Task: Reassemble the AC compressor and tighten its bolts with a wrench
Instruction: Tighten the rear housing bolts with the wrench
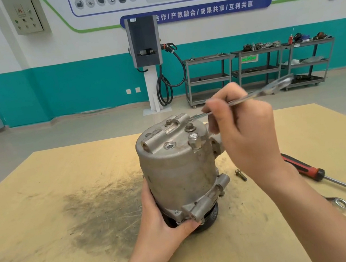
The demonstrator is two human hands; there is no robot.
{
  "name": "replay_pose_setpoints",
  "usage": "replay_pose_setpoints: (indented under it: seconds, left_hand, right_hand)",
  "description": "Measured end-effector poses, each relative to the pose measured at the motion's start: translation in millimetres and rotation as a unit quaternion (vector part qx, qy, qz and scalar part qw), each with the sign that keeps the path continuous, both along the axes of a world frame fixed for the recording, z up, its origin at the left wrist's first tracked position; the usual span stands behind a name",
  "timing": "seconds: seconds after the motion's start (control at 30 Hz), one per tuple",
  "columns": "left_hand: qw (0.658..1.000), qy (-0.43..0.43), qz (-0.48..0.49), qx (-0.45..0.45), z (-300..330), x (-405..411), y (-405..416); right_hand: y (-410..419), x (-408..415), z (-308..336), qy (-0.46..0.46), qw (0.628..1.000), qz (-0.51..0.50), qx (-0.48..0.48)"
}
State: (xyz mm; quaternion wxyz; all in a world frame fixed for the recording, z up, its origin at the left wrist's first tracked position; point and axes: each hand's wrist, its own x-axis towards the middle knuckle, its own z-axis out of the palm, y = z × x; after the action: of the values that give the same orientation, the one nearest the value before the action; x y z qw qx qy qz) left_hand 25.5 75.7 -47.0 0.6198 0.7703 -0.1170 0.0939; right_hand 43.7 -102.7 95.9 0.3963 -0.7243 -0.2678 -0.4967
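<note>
Now I'm gripping the dull cast-metal compressor [178,171] with my left hand [160,223], my right hand [244,132] pinching the slim steel wrench [253,93].

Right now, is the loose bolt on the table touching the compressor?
Apart. The head view shows bare tabletop between the loose bolt and the compressor, which the left hand holds at its base.
</note>
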Motion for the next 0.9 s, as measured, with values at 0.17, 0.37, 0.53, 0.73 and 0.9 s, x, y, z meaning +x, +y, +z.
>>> replay_pose_setpoints:
  seconds: [0.17, 0.37, 0.53, 0.73, 0.9]
  left_hand:
    - [1.0, 0.001, 0.001, 0.0, 0.6, -0.5, -0.1]
    - [1.0, -0.004, -0.003, -0.001, -0.2, -1.0, 0.7]
    - [1.0, -0.001, -0.001, 0.002, -0.1, -0.9, 1.2]
    - [1.0, -0.001, -0.003, 0.004, 0.4, -0.9, 0.9]
    - [1.0, 0.0, 0.0, 0.004, -0.7, -0.3, 1.2]
  right_hand:
    - [-9.6, 8.6, 1.7, 0.17, 0.958, 0.151, 0.175]
    - [-17.0, 21.7, -1.9, 0.314, 0.871, 0.248, 0.283]
    - [-18.3, 22.6, -3.3, 0.305, 0.877, 0.254, 0.272]
    - [-7.5, 12.5, -4.9, 0.154, 0.962, 0.153, 0.163]
    - [-2.9, 7.1, -3.4, 0.079, 0.994, 0.051, 0.05]
